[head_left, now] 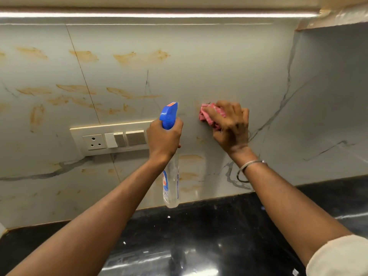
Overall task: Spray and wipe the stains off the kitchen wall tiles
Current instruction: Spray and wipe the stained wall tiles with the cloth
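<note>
The marbled grey wall tiles carry several orange-brown stains across the left half and a few lower down near the bottle. My left hand grips the neck of a clear spray bottle with a blue trigger head, its nozzle facing the wall. My right hand presses a crumpled pink cloth flat against the tile, just right of the bottle. A faint stain shows at the cloth's left edge.
A cream switch panel with a socket sits on the wall left of my left hand. A glossy black countertop runs below. A light strip glows overhead, and a side wall closes the corner at right.
</note>
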